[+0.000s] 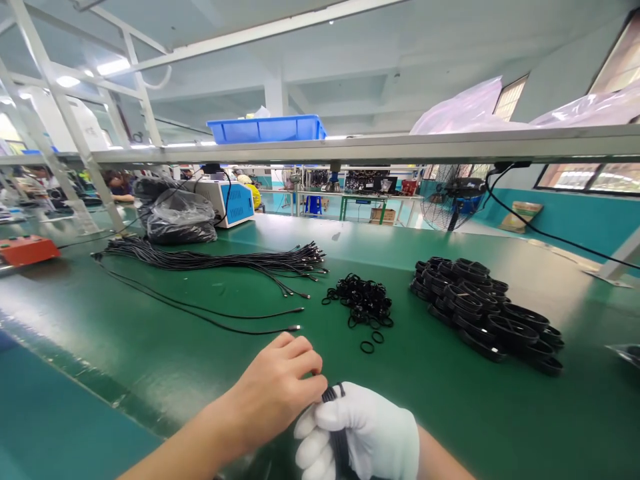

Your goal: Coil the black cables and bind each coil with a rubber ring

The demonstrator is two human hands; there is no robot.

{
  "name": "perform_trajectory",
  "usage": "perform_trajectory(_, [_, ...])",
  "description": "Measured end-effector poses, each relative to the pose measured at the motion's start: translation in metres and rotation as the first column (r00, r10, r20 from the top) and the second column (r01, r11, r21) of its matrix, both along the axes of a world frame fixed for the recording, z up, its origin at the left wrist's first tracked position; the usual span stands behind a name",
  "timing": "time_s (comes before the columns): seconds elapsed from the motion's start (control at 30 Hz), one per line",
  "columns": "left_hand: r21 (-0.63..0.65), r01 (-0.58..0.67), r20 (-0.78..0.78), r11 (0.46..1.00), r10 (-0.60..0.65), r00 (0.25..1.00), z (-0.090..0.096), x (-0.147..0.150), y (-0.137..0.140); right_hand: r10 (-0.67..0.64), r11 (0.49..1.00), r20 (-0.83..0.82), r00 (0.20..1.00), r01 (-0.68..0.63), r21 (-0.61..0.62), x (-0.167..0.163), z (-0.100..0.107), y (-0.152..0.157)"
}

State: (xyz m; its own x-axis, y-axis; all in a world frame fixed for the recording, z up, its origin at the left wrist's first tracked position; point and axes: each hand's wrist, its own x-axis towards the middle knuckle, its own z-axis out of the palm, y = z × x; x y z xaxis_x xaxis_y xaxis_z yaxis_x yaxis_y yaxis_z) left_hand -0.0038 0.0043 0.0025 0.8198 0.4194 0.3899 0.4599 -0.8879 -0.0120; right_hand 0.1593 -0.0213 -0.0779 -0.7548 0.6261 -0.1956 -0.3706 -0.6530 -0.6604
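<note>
Both hands are clamped on a black cable bundle, its long axis pointing up-frame, leaning slightly left.

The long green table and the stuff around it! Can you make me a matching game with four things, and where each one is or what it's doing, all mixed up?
Things:
1. white-gloved right hand
2. blue rectangular plastic tray
3. pile of small black rings
4. orange boxy device

Places and doings:
A. on the long pale shelf
B. at the picture's left edge
C. gripping a slim black bundle
D. between the long thin black cables and the stacked black coils

Right pairs: 1-C, 2-A, 3-D, 4-B
</note>
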Motion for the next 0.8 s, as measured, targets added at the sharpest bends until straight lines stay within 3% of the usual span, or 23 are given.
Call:
perform_trajectory(0.07, [-0.243,-0.023,-0.017,0.97,0.019,1.0,0.001,-0.002,0.001,0.047,0.999,-0.052,0.998,-0.047,0.003,0.003,-0.002,-0.002])
perform_trajectory(0.1, [-0.451,-0.034,0.025,0.892,0.051,0.998,0.001,-0.002,0.002,0.078,0.997,-0.079,0.994,-0.078,0.009,0.004,-0.002,-0.003])
perform_trajectory(0.13, [-0.667,-0.017,0.086,0.745,0.1,0.991,0.0,-0.003,0.003,0.11,0.994,-0.105,0.988,-0.108,0.021,0.006,-0.002,-0.004])
perform_trajectory(0.2, [-0.926,0.092,0.179,0.365,0.213,0.96,-0.006,-0.003,0.005,0.157,0.987,-0.146,0.977,-0.15,0.061,0.009,-0.001,-0.005])
perform_trajectory(0.23, [-0.964,0.158,0.211,0.212,0.256,0.943,-0.012,-0.002,0.005,0.162,0.985,-0.155,0.975,-0.149,0.089,0.01,0.0,-0.006])
perform_trajectory(0.27, [-0.968,0.229,0.25,0.106,0.29,0.924,-0.019,0.001,0.004,0.155,0.984,-0.158,0.975,-0.138,0.114,0.011,0.0,-0.006])
perform_trajectory(0.3, [-0.952,0.302,0.299,0.042,0.323,0.898,-0.027,0.005,0.001,0.143,0.983,-0.163,0.976,-0.122,0.136,0.012,0.0,-0.006])
perform_trajectory(0.37, [-0.876,0.481,0.427,-0.022,0.428,0.797,-0.043,0.015,-0.006,0.119,0.982,-0.175,0.977,-0.089,0.168,0.013,-0.001,-0.005])
perform_trajectory(0.43, [-0.765,0.644,0.535,-0.021,0.535,0.654,-0.055,0.027,-0.013,0.088,0.981,-0.182,0.979,-0.054,0.187,0.013,-0.001,-0.004])
perform_trajectory(0.5, [-0.713,0.699,0.595,0.06,0.58,0.557,-0.058,0.036,-0.019,0.052,0.978,-0.154,0.987,-0.02,0.206,0.014,0.002,-0.004])
perform_trajectory(0.53, [-0.717,0.69,0.605,0.103,0.583,0.542,-0.056,0.039,-0.022,0.026,0.977,-0.132,0.991,0.002,0.212,0.014,0.005,-0.004])
perform_trajectory(0.67, [-0.838,0.496,0.533,0.228,0.536,0.654,-0.034,0.037,-0.03,-0.031,0.964,-0.045,0.999,0.042,0.261,0.021,0.028,-0.003])
perform_trajectory(0.8, [-0.89,0.292,0.444,0.349,0.521,0.729,-0.019,0.035,-0.04,0.02,0.924,0.123,0.992,-0.065,0.376,0.03,0.044,-0.002])
